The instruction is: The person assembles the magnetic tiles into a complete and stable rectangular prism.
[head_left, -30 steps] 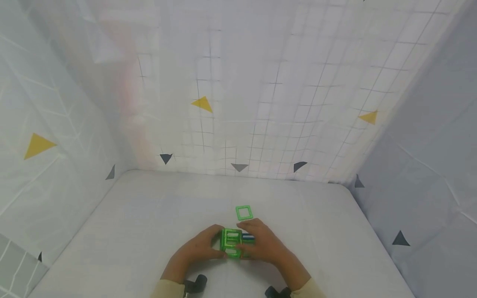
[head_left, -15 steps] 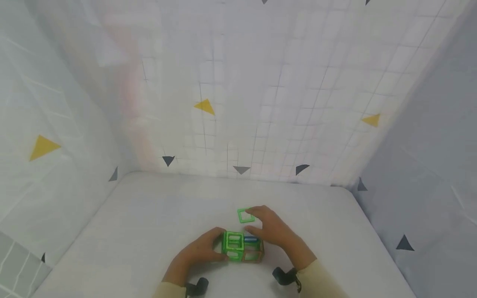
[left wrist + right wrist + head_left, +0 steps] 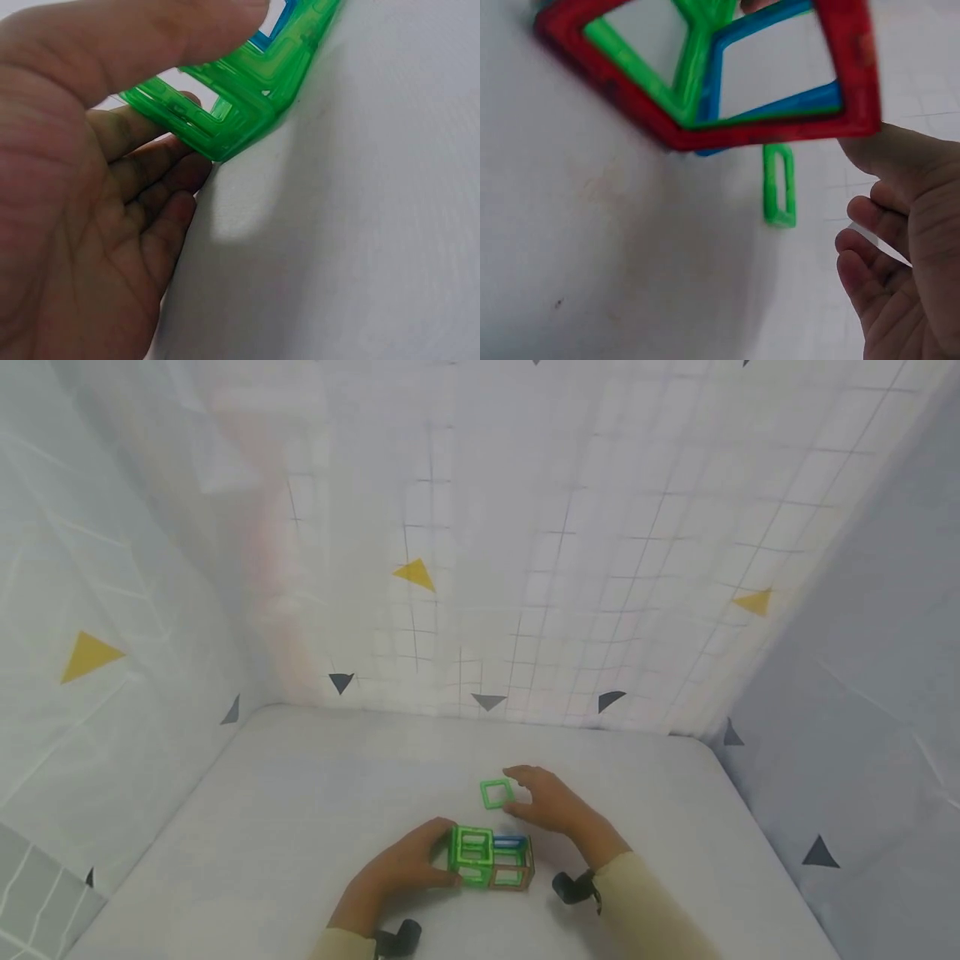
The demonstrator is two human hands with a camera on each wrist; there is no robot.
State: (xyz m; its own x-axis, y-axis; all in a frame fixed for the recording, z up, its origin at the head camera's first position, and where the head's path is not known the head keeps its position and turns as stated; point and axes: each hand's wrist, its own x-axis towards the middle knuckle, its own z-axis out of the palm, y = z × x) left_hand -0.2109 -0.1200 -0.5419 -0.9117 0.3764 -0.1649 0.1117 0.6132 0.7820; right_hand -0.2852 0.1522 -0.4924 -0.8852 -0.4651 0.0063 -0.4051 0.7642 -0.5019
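Left hand [image 3: 401, 868] of mine grips the tile structure [image 3: 489, 858], steadying it. Meanwhile my right hand [image 3: 551, 802] has left it, fingers relaxed, now reaching the loose green square [image 3: 496, 793].

A white padded surface [image 3: 300, 810] sits enclosed by white gridded fabric walls [image 3: 525, 527] printed with yellow and grey triangles.

A white table [image 3: 300, 827] is filling the lower half of the head view, its far edge running against the patterned backdrop. A block of joined square tiles [image 3: 491, 858], green with blue and red frames, is standing on it at lower centre. A single green square tile [image 3: 497, 794] is lying flat just above the block, apart from it.
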